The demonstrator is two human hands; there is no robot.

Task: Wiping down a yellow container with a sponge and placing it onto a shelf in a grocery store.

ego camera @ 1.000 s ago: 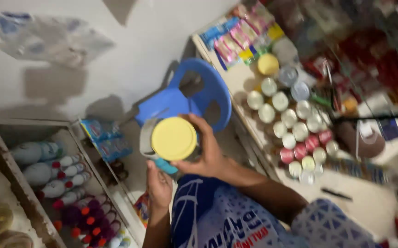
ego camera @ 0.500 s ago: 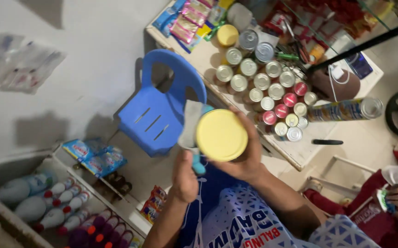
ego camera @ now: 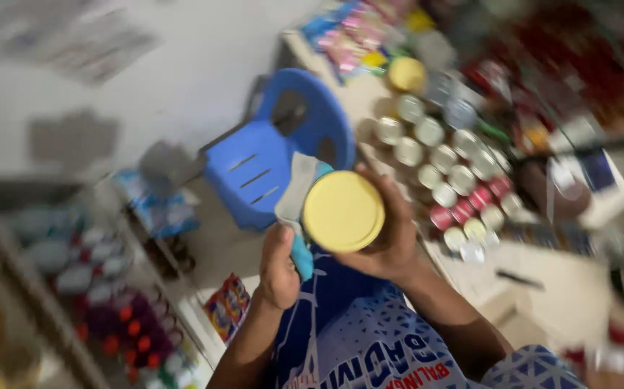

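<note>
My right hand [ego camera: 391,241] grips a round can with a yellow lid [ego camera: 343,211], held up in front of me with the lid facing the camera. My left hand [ego camera: 279,266] is closed on a cloth [ego camera: 295,194], grey and teal, pressed against the can's left side. Both hands are close together above my lap, over a blue patterned garment [ego camera: 369,346]. The whole view is motion-blurred.
A blue plastic chair [ego camera: 268,155] stands just beyond my hands. A counter [ego camera: 542,270] at the right carries several rows of tins [ego camera: 441,155] and packets. At the lower left, shelves [ego camera: 74,266] hold bottles and small packets.
The view has swung and blurred; the chair and tins have shifted in frame. The can stays in my right hand with the cloth against it, now nearer the centre.
</note>
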